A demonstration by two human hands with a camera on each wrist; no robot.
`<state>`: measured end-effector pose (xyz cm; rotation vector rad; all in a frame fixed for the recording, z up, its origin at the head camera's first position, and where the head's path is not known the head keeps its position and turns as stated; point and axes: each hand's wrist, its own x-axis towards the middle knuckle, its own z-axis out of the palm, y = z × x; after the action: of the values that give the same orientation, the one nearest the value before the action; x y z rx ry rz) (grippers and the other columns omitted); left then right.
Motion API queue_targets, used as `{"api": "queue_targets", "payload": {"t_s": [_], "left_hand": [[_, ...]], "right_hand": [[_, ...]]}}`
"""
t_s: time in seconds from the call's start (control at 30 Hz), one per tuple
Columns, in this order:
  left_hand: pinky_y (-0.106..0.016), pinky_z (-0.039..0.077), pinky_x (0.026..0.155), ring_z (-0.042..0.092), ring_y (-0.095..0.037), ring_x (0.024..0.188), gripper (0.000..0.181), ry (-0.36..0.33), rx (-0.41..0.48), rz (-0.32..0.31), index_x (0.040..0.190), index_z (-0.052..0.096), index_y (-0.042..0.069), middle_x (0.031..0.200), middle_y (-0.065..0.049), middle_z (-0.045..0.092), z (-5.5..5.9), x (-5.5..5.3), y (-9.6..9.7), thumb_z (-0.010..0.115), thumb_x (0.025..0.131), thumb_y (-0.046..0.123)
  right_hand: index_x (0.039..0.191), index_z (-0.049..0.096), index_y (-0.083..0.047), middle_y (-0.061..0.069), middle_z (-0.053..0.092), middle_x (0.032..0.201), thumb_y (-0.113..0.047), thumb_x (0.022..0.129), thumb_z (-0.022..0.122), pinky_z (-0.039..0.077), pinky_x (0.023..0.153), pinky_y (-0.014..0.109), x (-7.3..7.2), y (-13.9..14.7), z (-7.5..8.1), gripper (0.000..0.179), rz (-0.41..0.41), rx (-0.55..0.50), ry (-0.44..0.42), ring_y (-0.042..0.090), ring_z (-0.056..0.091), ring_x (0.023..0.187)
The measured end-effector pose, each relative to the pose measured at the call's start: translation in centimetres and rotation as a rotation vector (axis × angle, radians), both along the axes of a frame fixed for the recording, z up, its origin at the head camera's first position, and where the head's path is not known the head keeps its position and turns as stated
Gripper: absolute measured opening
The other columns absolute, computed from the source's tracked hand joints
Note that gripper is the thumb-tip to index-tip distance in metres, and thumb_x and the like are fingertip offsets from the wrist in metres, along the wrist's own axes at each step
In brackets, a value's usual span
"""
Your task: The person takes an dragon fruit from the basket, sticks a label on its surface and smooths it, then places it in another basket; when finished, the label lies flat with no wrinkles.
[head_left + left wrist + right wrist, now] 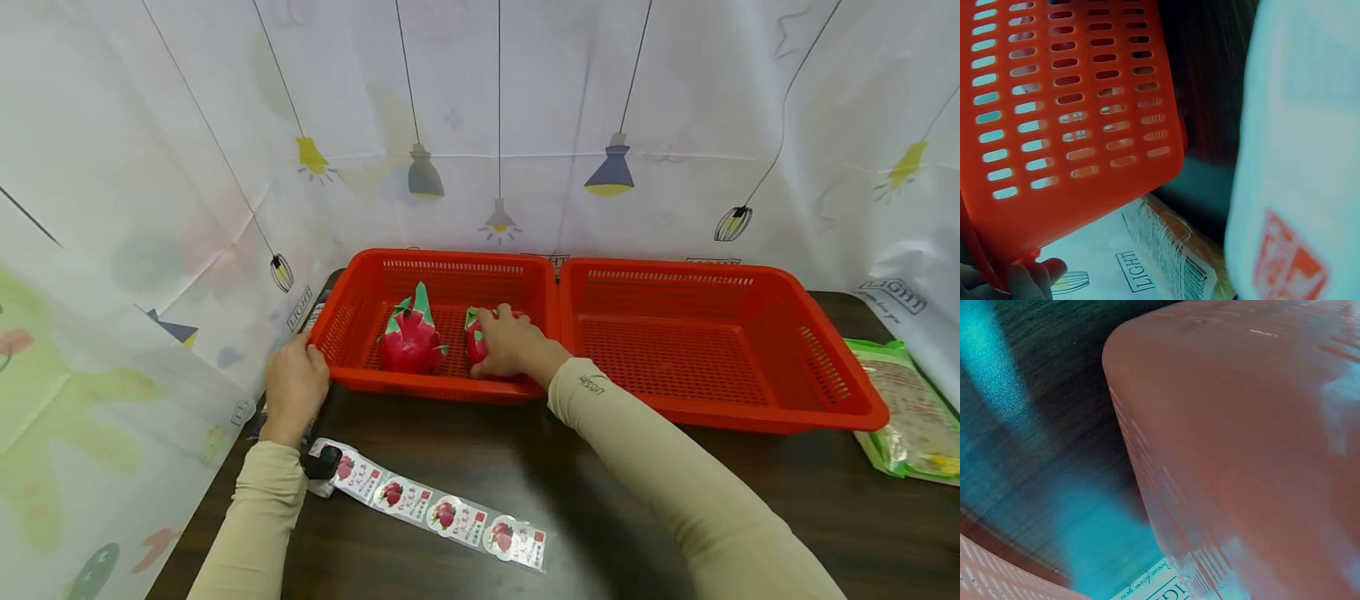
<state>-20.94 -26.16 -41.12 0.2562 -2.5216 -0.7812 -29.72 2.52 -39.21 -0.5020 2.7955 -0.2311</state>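
Observation:
My left hand [296, 385] grips the left end rim of a red plastic basket [457, 385]. In the left wrist view, its fingertips [1032, 279] curl around the rim beside the slotted wall. My right hand [512, 343] reaches into the same basket, its fingers and thumb around a dragon fruit [474, 340] that they partly cover. A second dragon fruit [409, 342], pink-red with green leaf tips, sits upright to the left of it in the basket. The right wrist view shows basket walls and dark table, without the fingers.
A second red basket [720, 413] stands against the first on the right, with nothing in it. A strip of dragon fruit stickers [435, 507] lies on the dark table [420, 575] in front. A green-edged packet [903, 408] lies at the far right. A printed white curtain [525, 100] hangs behind.

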Motion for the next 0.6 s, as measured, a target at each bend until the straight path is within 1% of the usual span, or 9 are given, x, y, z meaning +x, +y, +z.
{"api": "queue_targets", "payload": {"t_s": [0.1, 0.2, 0.3, 0.47, 0.6], "left_hand": [[-0.064, 0.05, 0.092, 0.064, -0.057, 0.101, 0.04, -0.027, 0.008, 0.013, 0.127, 0.063, -0.014, 0.117, -0.038, 0.066, -0.2, 0.2, 0.2, 0.043, 0.097, 0.005], [-0.064, 0.05, 0.093, 0.063, -0.057, 0.103, 0.041, -0.052, 0.017, 0.029, 0.129, 0.061, -0.014, 0.12, -0.038, 0.065, -0.4, 0.5, 0.3, 0.043, 0.098, 0.006], [-0.065, 0.05, 0.093, 0.063, -0.058, 0.103, 0.041, -0.043, 0.022, 0.035, 0.129, 0.062, -0.013, 0.12, -0.038, 0.065, -0.4, 0.6, 0.3, 0.043, 0.098, 0.005], [-0.065, 0.05, 0.091, 0.063, -0.058, 0.1, 0.04, 0.006, 0.01, 0.031, 0.127, 0.063, -0.013, 0.119, -0.038, 0.066, -0.1, 0.4, 0.5, 0.044, 0.096, 0.003], [-0.066, 0.05, 0.09, 0.063, -0.059, 0.1, 0.04, 0.001, -0.003, 0.027, 0.128, 0.063, -0.013, 0.119, -0.037, 0.066, 0.1, 0.1, 0.6, 0.044, 0.096, 0.003]], "right_hand": [[0.151, 0.032, -0.014, 0.019, 0.039, 0.146, -0.046, 0.08, 0.083, 0.052, 0.102, 0.055, 0.2, 0.0, -0.3, 0.093, 0.004, -0.002, 0.003, 0.041, 0.046, 0.126], [0.149, 0.035, -0.014, 0.019, 0.041, 0.142, -0.047, 0.08, 0.083, 0.053, 0.1, 0.054, 0.4, 0.0, -0.3, 0.091, 0.011, -0.012, 0.009, 0.04, 0.046, 0.124], [0.149, 0.035, -0.015, 0.018, 0.042, 0.141, -0.048, 0.08, 0.082, 0.054, 0.1, 0.053, 0.5, 0.3, -0.1, 0.09, 0.018, -0.025, 0.025, 0.039, 0.047, 0.122], [0.153, 0.033, -0.018, 0.017, 0.04, 0.146, -0.045, 0.078, 0.082, 0.055, 0.097, 0.052, 0.8, 1.2, 1.4, 0.094, 0.034, -0.104, 0.06, 0.038, 0.047, 0.122], [0.156, 0.031, -0.02, 0.017, 0.038, 0.15, -0.044, 0.077, 0.081, 0.056, 0.096, 0.053, 1.4, 2.0, 2.9, 0.096, 0.043, -0.168, 0.078, 0.038, 0.046, 0.124]]}}
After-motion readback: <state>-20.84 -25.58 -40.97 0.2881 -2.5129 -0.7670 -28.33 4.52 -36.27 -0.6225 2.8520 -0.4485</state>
